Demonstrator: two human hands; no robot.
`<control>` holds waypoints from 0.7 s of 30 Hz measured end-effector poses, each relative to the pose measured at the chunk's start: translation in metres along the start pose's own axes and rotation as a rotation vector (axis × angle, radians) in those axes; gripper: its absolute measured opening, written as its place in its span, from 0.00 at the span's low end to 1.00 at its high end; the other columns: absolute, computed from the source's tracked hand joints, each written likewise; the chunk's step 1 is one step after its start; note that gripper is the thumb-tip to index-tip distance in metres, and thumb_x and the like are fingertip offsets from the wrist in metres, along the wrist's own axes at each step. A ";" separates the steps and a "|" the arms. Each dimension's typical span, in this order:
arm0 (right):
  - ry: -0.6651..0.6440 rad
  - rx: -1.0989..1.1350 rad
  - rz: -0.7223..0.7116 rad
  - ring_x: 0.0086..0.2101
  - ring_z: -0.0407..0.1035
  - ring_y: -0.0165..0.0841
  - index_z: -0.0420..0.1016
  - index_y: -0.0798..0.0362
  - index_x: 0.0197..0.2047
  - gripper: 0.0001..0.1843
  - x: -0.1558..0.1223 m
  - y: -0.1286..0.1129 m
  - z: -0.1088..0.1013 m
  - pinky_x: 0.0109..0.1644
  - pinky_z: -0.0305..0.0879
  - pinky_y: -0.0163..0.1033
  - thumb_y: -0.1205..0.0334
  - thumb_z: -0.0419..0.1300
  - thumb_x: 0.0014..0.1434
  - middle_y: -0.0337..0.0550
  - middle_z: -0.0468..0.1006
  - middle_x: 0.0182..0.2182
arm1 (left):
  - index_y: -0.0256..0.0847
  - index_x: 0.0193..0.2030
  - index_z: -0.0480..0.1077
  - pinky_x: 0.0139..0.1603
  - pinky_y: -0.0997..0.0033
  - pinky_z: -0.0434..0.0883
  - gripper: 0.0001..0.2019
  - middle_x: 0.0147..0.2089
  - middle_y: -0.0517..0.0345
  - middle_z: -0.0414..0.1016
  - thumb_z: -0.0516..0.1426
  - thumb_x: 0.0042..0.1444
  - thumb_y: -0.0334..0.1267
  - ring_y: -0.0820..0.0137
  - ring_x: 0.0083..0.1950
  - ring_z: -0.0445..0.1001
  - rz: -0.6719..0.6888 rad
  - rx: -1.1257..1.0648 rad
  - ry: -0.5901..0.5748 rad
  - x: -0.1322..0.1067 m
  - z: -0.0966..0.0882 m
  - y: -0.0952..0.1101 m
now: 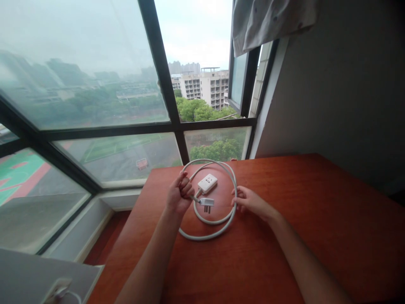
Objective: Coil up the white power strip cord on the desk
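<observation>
Nearest the camera, two bare forearms point(147, 257) are stretched forward over a broad, reddish-brown wooden tabletop point(316, 223), beyond which a large, dark-framed glass window point(95, 105) is seen. Across the far half of the tabletop, well in from its right edge, a thick, off-white, round cable point(202, 238) is gathered into several uneven loops; whether every loop is borne by the wood or partly lifted cannot be told.

The coil is held between the two hands. By the left hand point(180, 193), closed into a fist, the cable is gripped at the left side of the loops, close to the plug end. By the right hand point(248, 199), less tightly curled, the right side is taken between thumb and fingers; how firmly cannot be told.

Inside the loops, a white, rectangular plastic socket block point(207, 184) is rested face up. Just nearer, a smaller white plastic plug point(207, 202) is left projecting from the fist, its metal prongs point(207, 209) pointed toward the camera.

The step in hand is judged to be the gathering of the loops. For the next move, an even grip and alignment of the strands seem to be called for.
</observation>
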State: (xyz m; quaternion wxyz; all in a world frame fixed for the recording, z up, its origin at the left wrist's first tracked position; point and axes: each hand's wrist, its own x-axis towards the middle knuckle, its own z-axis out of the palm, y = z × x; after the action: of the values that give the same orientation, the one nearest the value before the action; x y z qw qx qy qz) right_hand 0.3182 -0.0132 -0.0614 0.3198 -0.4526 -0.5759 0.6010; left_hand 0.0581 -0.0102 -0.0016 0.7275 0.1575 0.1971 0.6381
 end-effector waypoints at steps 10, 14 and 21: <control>0.182 0.278 -0.214 0.26 0.64 0.28 0.70 0.53 0.36 0.18 0.001 -0.009 0.018 0.28 0.61 0.33 0.49 0.67 0.51 0.38 0.75 0.28 | 0.38 0.29 0.60 0.15 0.81 0.48 0.17 0.18 0.70 0.46 0.42 0.71 0.35 0.81 0.15 0.45 0.160 -0.108 0.063 -0.003 0.004 -0.021; 0.069 0.375 -0.223 0.34 0.72 0.34 0.68 0.52 0.43 0.21 0.000 -0.007 0.039 0.36 0.69 0.38 0.45 0.63 0.56 0.43 0.77 0.36 | 0.39 0.28 0.58 0.18 0.82 0.51 0.15 0.19 0.69 0.46 0.46 0.69 0.34 0.80 0.16 0.47 0.193 -0.072 0.047 -0.003 0.005 -0.037; 0.224 0.446 -0.232 0.23 0.64 0.26 0.68 0.52 0.45 0.22 -0.001 -0.009 0.042 0.21 0.56 0.29 0.48 0.65 0.54 0.38 0.75 0.29 | 0.40 0.37 0.66 0.38 0.73 0.67 0.03 0.32 0.59 0.67 0.56 0.60 0.36 0.71 0.35 0.69 0.311 0.581 0.164 0.004 -0.005 -0.058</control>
State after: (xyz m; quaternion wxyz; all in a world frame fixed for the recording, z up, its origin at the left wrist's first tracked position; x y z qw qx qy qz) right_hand 0.2791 -0.0296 -0.0555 0.5400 -0.3656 -0.4384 0.6185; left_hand 0.1068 -0.0142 -0.0342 0.5279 0.3344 0.4020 0.6692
